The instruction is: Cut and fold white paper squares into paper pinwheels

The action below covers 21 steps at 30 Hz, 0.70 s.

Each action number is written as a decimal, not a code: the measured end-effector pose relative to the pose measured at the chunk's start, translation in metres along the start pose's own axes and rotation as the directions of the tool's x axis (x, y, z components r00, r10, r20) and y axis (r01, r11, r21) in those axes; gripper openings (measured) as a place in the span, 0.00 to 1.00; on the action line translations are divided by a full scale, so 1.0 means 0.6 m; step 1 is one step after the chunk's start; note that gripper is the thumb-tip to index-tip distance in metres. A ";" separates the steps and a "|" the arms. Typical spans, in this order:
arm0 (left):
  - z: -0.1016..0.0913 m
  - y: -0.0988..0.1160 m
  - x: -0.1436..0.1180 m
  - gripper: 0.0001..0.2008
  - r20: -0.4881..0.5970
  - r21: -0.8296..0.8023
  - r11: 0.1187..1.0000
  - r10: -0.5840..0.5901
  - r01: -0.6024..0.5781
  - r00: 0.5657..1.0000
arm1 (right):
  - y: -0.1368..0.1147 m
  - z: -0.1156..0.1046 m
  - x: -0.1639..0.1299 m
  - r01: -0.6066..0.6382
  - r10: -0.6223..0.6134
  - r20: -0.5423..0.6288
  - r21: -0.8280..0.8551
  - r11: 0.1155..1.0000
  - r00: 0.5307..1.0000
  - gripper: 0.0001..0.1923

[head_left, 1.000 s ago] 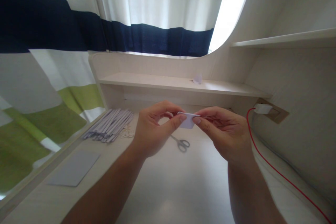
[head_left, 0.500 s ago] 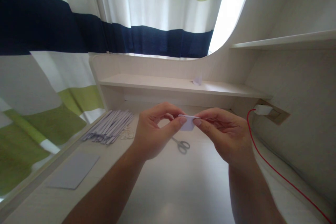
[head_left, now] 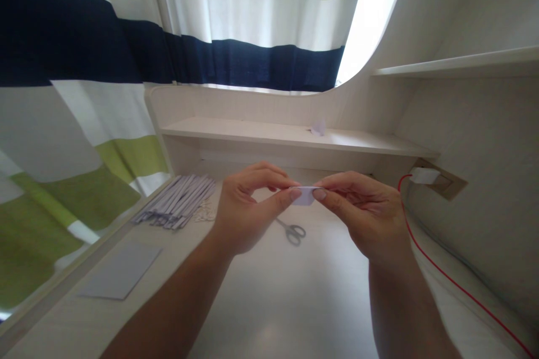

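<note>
A small folded piece of white paper is held up above the desk between both hands. My left hand pinches its left end between thumb and fingers. At the right end, my right hand grips it the same way, thumb on the near side. The paper's top edge runs nearly level, and its front face hangs down toward me. Below and behind the hands lie grey-handled scissors on the desk, their blades partly hidden by my left hand.
Many narrow paper strips lie in a pile at the left, beside small pale scraps. Nearer is a stack of white paper. A small paper piece sits on the back shelf. A red cable runs from a white plug at right.
The folded paper has tipped slightly, so its front face looks shorter and its top edge more level. Both hands keep their pinch, shifted a little to the right in view.
</note>
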<state>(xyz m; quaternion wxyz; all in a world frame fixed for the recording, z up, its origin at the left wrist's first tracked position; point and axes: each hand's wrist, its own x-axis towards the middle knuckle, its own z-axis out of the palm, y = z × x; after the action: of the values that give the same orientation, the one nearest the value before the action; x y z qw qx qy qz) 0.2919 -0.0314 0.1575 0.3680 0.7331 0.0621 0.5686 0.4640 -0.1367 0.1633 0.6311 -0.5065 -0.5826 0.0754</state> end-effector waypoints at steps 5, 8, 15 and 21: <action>0.001 0.001 -0.001 0.02 -0.009 -0.009 1.000 -0.002 0.002 1.000 | 0.002 0.000 0.001 -0.009 0.009 0.023 0.016 1.000 1.000 0.03; 0.001 0.000 0.000 0.03 -0.001 -0.025 0.999 -0.039 0.039 0.999 | 0.004 -0.001 0.003 -0.023 0.023 0.021 0.028 0.999 1.000 0.03; 0.003 -0.007 0.005 0.09 0.120 0.126 0.992 -0.037 0.022 0.992 | 0.013 -0.005 0.012 -0.088 0.092 -0.023 0.133 0.987 0.996 0.04; 0.008 -0.014 0.002 0.12 0.084 0.216 0.974 0.046 -0.063 0.995 | 0.017 -0.005 0.014 -0.093 0.096 -0.014 0.144 0.985 0.995 0.05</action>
<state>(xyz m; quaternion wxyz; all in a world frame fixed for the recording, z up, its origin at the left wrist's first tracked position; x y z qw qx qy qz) 0.2991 -0.0266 0.1531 0.2716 0.7923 0.0898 0.5390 0.4744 -0.1277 0.1622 0.6678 -0.4875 -0.5444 0.1415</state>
